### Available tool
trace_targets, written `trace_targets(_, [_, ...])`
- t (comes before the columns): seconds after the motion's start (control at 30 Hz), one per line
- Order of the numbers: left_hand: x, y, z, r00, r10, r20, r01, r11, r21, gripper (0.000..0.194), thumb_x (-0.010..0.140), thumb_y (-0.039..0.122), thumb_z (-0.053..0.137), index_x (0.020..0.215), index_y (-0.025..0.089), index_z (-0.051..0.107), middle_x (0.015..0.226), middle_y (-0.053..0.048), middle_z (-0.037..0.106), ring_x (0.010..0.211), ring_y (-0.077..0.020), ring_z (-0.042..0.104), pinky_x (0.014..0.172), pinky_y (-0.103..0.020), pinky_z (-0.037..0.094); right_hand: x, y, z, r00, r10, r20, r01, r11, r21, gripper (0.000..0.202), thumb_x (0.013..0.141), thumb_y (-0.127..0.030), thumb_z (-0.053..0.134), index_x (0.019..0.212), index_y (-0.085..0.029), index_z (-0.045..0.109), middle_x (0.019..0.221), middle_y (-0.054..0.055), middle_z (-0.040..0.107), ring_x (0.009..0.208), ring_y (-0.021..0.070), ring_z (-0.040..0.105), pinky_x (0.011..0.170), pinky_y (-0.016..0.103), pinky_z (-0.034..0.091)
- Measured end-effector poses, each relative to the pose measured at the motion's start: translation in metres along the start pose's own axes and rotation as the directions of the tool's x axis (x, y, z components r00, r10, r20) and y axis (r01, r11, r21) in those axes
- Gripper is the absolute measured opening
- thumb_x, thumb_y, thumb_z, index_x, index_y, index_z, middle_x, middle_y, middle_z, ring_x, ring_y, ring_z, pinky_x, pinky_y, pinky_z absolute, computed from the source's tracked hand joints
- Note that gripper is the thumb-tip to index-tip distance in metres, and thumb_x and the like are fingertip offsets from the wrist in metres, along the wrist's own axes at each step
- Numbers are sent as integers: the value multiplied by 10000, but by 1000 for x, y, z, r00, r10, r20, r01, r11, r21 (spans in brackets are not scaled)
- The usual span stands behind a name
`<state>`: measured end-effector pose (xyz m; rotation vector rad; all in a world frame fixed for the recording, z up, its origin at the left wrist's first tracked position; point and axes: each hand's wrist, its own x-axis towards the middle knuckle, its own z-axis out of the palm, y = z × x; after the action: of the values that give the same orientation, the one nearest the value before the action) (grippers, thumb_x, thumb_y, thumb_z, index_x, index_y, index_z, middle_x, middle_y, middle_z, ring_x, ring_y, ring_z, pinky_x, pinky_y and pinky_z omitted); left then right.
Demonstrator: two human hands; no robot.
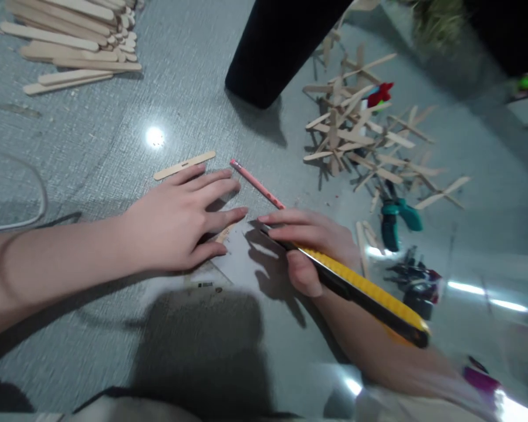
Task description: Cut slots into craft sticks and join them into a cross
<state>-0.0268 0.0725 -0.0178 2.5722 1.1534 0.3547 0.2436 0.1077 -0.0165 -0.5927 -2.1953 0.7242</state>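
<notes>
My left hand (185, 214) lies palm down on the grey table with its fingers spread. It partly covers a small wooden piece (226, 232) and a clear printed sheet or ruler (206, 275) on white paper. Just beyond its fingertips is a flat craft stick (185, 165) with a dark mark. My right hand (308, 246) is closed around a yellow and black utility knife (365, 290), whose tip points left toward my left hand. A pink pencil (257, 184) lies between the hands, its lower end hidden by my right fingers.
Loose craft sticks (79, 44) are piled at the upper left. A black object (273, 53) stands at the top centre. Crossed-stick assemblies (343, 129) spread at the right, near teal-handled pliers (391, 220). A white cable (35, 220) curves at the left.
</notes>
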Motion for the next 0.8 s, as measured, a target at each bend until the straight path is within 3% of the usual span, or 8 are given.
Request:
trace_targets(0.17, [-4, -8, 1, 998, 31, -56, -32, 999, -21, 470, 1043, 512, 643, 1436, 262, 702, 1555, -138, 574, 1465, -362, 562, 1334, -588, 314, -14, 7, 9, 950, -57, -308, -56, 936, -346, 371, 1047, -576, 529, 994, -298, 769, 871, 21, 662, 782, 209, 706, 716, 392, 614])
trace_targets(0.23, [-4, -12, 3, 996, 45, -78, -50, 997, -54, 451, 1032, 526, 646, 1374, 249, 746, 1508, -147, 605, 1419, -378, 589, 1326, -620, 298, -25, 4, 15, 948, -17, -318, -113, 916, -385, 274, 1080, -471, 583, 1047, -265, 762, 871, 21, 663, 754, 184, 678, 707, 363, 612])
trace_targets(0.3, [-2, -15, 4, 993, 49, -103, -58, 994, -93, 402, 1025, 499, 636, 1299, 243, 780, 1410, -149, 661, 1331, -374, 640, 1284, -633, 342, -38, -3, 20, 948, 26, -317, -156, 907, -392, 260, 1087, -454, 645, 1140, -212, 722, 1057, 47, 739, 847, 164, 701, 777, 339, 634])
trace_targets(0.47, [0, -19, 0, 994, 43, -102, -56, 989, -137, 369, 1041, 484, 536, 1190, 267, 794, 1306, -123, 727, 1194, -343, 688, 1059, -559, 533, -60, -28, 21, 897, 130, -423, -296, 887, -355, 301, 1031, -513, 707, 982, -218, 743, 808, -1, 727, 694, 155, 691, 721, 330, 615])
trace_targets(0.63, [-1, -20, 2, 991, 21, -132, -32, 996, -88, 354, 1069, 420, 493, 1150, 253, 795, 1286, -118, 742, 1146, -307, 700, 1038, -523, 562, -79, -38, 6, 756, 251, -605, -451, 869, -203, 337, 900, -531, 838, 1045, -244, 737, 855, 11, 749, 708, 195, 695, 692, 361, 606])
trace_targets(0.8, [-1, -24, 5, 992, -15, -125, 8, 998, -56, 295, 1068, 420, 672, 1248, 190, 710, 1325, -104, 708, 1197, -253, 691, 1070, -498, 586, -108, -21, 1, 599, 319, -734, -509, 859, -42, 308, 1039, -507, 663, 1131, -215, 702, 802, 2, 696, 670, 198, 686, 672, 379, 624])
